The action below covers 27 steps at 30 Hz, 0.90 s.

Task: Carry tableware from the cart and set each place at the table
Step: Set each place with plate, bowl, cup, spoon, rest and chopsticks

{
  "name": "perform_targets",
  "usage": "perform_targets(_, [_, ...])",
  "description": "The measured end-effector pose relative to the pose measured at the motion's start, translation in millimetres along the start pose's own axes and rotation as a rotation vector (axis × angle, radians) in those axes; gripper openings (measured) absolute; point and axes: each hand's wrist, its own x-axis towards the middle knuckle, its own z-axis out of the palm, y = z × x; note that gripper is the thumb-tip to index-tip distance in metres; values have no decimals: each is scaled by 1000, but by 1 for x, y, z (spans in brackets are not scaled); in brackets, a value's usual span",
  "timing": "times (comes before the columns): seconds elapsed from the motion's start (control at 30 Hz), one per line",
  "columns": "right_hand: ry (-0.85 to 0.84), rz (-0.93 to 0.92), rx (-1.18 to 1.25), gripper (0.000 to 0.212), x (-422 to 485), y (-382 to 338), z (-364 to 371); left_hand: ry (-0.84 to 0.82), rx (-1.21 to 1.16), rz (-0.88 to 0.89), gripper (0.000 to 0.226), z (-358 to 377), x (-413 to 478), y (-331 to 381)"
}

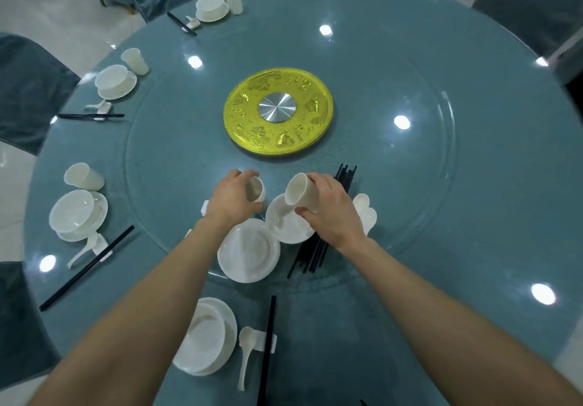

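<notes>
The tall cup [299,192] in my right hand [328,210] and the small cup [256,188] in my left hand [232,199] look like glossy white ceramic. Beyond my hands the glass turntable [394,185] gleams over the matt teal tablecloth [347,342]; its embossed gold disc [246,112] has a brushed-metal centre [277,107].

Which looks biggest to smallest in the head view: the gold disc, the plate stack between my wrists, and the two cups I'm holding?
1. gold disc
2. plate stack
3. right cup
4. left cup, half hidden by the left hand, so last place is unsure
</notes>
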Motion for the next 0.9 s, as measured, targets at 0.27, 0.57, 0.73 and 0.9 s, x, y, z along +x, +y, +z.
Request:
perform_targets(0.27, [-8, -15, -16, 72, -8, -13, -3, -78, 40, 2, 94, -15, -11, 1])
perform_targets(0.57, [-42, -103, -32, 71, -32, -57, 6, 70, -389, 10, 56, -59, -72, 7])
perform_targets(0.73, [-107, -151, -9, 74, -52, -86, 32, -23, -510, -42, 61, -64, -121, 4])
perform_targets(0.9, [-168, -226, -21, 72, -71, -112, 58, 20, -515, -96, 52, -67, -161, -23])
